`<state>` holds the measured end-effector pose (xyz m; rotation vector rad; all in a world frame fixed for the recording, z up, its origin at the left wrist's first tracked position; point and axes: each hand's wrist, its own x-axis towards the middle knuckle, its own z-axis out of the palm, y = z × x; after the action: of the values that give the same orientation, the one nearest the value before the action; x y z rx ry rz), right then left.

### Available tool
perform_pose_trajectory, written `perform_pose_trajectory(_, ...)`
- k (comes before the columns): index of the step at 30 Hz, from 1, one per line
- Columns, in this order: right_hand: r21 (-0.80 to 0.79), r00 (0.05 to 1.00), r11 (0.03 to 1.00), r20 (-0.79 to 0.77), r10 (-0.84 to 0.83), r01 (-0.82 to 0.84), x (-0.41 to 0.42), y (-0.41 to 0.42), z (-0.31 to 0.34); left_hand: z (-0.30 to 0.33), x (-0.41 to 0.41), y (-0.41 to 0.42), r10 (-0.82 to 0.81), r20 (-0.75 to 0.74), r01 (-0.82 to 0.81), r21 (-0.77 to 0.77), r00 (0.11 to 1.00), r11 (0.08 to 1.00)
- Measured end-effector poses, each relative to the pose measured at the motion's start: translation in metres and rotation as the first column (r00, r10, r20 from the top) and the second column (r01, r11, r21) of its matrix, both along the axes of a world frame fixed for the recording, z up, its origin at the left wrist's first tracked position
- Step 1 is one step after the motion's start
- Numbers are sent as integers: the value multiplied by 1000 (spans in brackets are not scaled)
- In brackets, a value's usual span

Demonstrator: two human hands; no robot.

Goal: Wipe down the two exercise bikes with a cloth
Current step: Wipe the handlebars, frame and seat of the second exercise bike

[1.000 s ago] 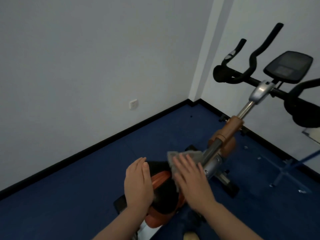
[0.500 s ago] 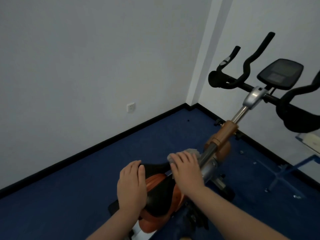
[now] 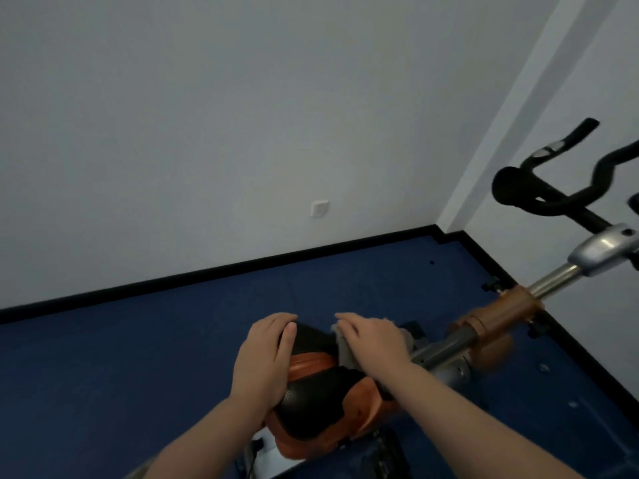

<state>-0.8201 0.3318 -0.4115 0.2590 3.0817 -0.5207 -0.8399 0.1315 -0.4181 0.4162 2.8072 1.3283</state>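
An exercise bike with a black and orange saddle stands below me, its metal frame tube rising right toward an orange collar and black handlebars. My left hand rests on the saddle's left side, fingers curved over its nose. My right hand presses a grey cloth flat against the saddle's right front, beside the frame tube. Most of the cloth is hidden under the hand.
Blue floor runs to white walls with a black skirting. A wall socket sits low on the left wall. The room corner lies behind the bike. The handlebars reach out of the right edge.
The view has swung left, pushing the handlebars and screen to the right edge. My right hand with the cloth has slid back from the frame tube onto the saddle's front. The left hand stays on the saddle.
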Motion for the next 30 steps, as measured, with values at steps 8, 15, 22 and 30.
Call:
perform_pose_trajectory(8,-215,992,972,62,107,-91,8,61,-2,4,6,1,45,8,-43,-136,999,990)
perform_pose_trajectory(15,165,990,977,-11,140,-137,2,17,-8,2,25,14,333,1,-321,-265,943,909)
perform_pose_trajectory(22,-115,909,902,-57,413,-417,9,24,0,-4,82,28,437,105,-427,-106,893,898)
perform_pose_trajectory(30,53,819,836,244,520,-546,-39,-18,3,-7,97,34,482,174,-501,83,859,862)
